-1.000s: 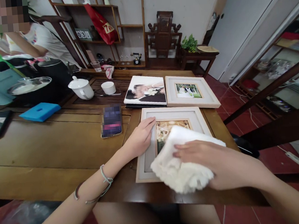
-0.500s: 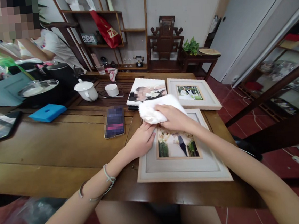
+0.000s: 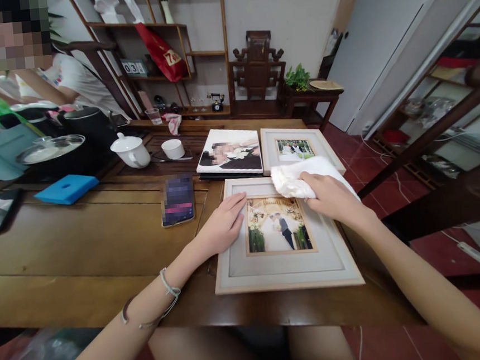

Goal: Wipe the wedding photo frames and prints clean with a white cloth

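A light-wood picture frame (image 3: 291, 279) with a wedding photo (image 3: 278, 227) lies flat on the wooden table in front of me. My left hand (image 3: 226, 223) rests on its left edge, fingers stretched out and holding nothing. In my right hand (image 3: 329, 197) is a folded white towel (image 3: 307, 174), over the frame's upper right corner; the towel and hand hide that corner. Just behind lies a second picture frame (image 3: 334, 157) with a smaller couple photo, its near right part covered by the towel. Left of that one sits a white photo album (image 3: 236, 136) with a couple on its cover.
Left of the frame lies a phone (image 3: 178, 199). Farther left are a blue block (image 3: 68, 189), a white lidded cup (image 3: 131, 150), a small white cup (image 3: 173, 148) and a glass-lidded pot (image 3: 52, 151). A person in a white shirt (image 3: 84, 79) sits at the far left.
My right hand has moved the towel rightward along the frame's far edge, from its upper left to its upper right corner. My left hand stays on the left edge. The view has shifted slightly.
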The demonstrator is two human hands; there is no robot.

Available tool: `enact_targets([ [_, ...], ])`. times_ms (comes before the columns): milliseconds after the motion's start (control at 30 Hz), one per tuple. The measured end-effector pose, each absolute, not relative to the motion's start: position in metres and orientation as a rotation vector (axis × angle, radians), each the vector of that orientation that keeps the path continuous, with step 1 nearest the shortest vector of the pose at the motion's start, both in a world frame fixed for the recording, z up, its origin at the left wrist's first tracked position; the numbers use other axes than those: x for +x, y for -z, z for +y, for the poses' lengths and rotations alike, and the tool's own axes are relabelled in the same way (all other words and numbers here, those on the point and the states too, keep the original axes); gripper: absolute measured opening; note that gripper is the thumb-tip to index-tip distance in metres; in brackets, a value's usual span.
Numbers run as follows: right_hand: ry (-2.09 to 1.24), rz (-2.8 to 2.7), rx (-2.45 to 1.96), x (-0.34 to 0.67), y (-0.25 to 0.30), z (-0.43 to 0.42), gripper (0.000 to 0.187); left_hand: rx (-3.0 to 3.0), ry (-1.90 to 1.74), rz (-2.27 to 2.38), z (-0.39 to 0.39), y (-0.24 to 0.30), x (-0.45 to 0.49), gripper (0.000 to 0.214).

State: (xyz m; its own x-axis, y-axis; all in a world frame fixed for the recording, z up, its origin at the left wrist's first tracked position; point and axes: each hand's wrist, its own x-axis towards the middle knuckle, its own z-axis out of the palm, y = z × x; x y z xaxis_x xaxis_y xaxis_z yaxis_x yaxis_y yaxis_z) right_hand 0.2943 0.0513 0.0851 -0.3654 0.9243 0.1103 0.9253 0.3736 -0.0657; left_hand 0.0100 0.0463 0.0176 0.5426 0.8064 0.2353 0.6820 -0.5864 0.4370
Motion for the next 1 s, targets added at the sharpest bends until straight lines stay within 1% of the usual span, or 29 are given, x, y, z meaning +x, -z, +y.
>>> enact_targets([
  [100, 0.142, -2.55, -1.694, 0.288, -0.083, 0.033, 0.035, 2.494, -0.615, 1.233, 0.047, -0.018, 0.011, 0.046],
  [167, 0.068, -2.644, -1.614, 0.276, -0.085, 0.016, 0.034, 2.496, -0.641, 1.223, 0.047, -0.017, 0.011, 0.046],
  [233, -0.161, -2.746, -1.455, 0.264, -0.09, -0.003, 0.034, 2.498, -0.67, 1.212, 0.048, -0.015, 0.011, 0.045],
  [367, -0.757, -2.868, -0.911, 0.255, -0.102, -0.023, 0.037, 2.507, -0.703, 1.189, 0.049, -0.012, 0.01, 0.046],
  [433, -0.881, -2.843, -0.818, 0.26, -0.102, -0.015, 0.041, 2.505, -0.698, 1.186, 0.049, -0.012, 0.01, 0.046],
  [500, -0.815, -2.788, -0.906, 0.27, -0.097, 0.002, 0.049, 2.504, -0.692, 1.187, 0.049, -0.012, 0.01, 0.046],
  [600, -0.466, -2.659, -1.177, 0.285, -0.083, 0.03, 0.058, 2.498, -0.695, 1.181, 0.049, -0.014, 0.01, 0.046],
  [700, -0.123, -2.546, -1.395, 0.29, -0.071, 0.044, 0.061, 2.491, -0.7, 1.183, 0.048, -0.015, 0.01, 0.046],
  [767, -0.036, -2.581, -1.397, 0.285, -0.067, 0.042, 0.061, 2.492, -0.695, 1.186, 0.047, -0.015, 0.01, 0.046],
  [867, -0.117, -2.712, -1.254, 0.272, -0.07, 0.025, 0.055, 2.489, -0.698, 1.184, 0.047, -0.015, 0.01, 0.047],
  [1000, -0.488, -2.806, -0.969, 0.258, -0.086, -0.005, 0.043, 2.496, -0.701, 1.18, 0.049, -0.013, 0.01, 0.047],
])
